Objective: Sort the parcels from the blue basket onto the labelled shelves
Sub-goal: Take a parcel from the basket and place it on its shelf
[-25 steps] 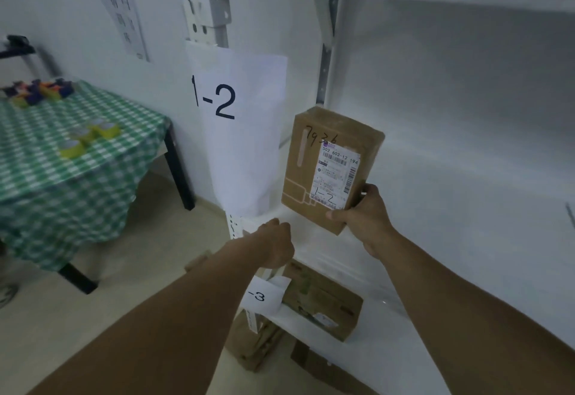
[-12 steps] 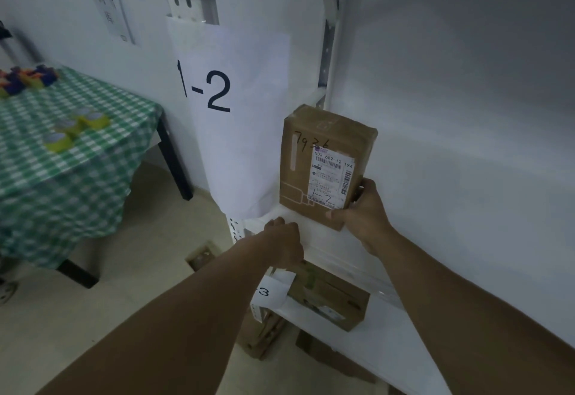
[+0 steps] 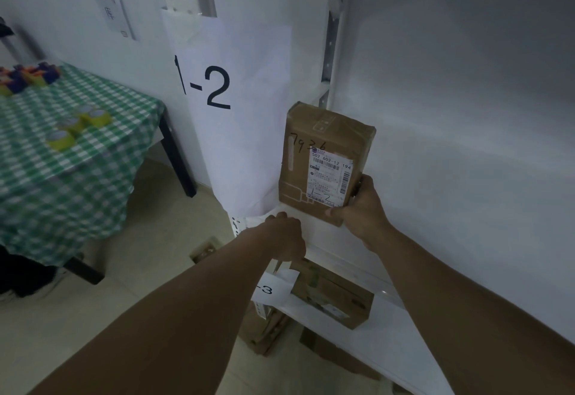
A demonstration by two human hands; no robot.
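Brown cardboard parcel (image 3: 323, 164) is up on end at the left end of the white metal shelf (image 3: 435, 201), right beside the big white paper sign reading "1-2" (image 3: 227, 108). Its white shipping label faces us, with "7936" scrawled above and "1-2" handwritten at the foot. Whether its base sits flat on the board is hard to say, as the lower right corner is covered.

Right hand (image 3: 361, 207) has that corner: thumb laid along the bottom front edge, fingers wrapped round the right side, arm reaching in straight from lower right. Left hand (image 3: 286, 235) sits knuckles-up at the shelf's front lip, just left of the parcel and not touching it, forearm stretched in from lower left. Its fingers curl down out of sight, so I can't tell if they clasp the lip or merely rest there.

Below, a small paper tag (image 3: 273, 288) shows only "-3", the rest hidden by the left arm. Beside it a second brown box (image 3: 333, 298) lies flat on the lower shelf (image 3: 357, 341), its label too small to read. More cardboard (image 3: 264, 329) sits under that, mostly hidden.

Off left, a desk under a green-and-white checked cloth (image 3: 77, 161) carries blurry yellow rolls (image 3: 77, 126) and coloured bits (image 3: 25, 77) cut off by the frame edge.
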